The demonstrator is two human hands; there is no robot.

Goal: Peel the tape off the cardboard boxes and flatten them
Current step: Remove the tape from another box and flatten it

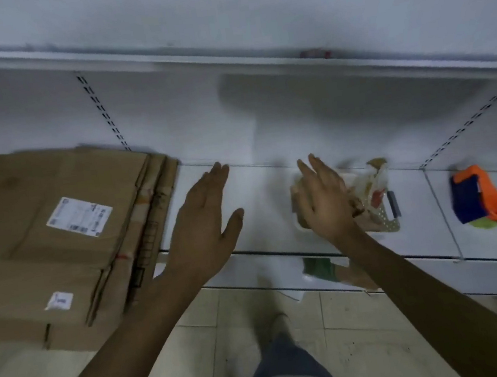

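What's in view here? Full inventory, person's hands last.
white metal shelf: 2 levels, white, across the view
flattened brown cardboard boxes: several stacked, brown, left end of lower level
white printed shipping label: 1, white, on top board
small white sticker: 1, white, top board's near edge
white perforated plastic basket: 1, white, mid-shelf, partly hidden
crumpled tan and clear scraps: 1 heap, in the basket
orange and blue object: 1, right on lower level, blurred, kind unclear
beige floor tiles: many, beige, bottom
left hand: 1, fingers straight, above bare shelf beside the stack
right hand: 1, fingers straight, above the basket
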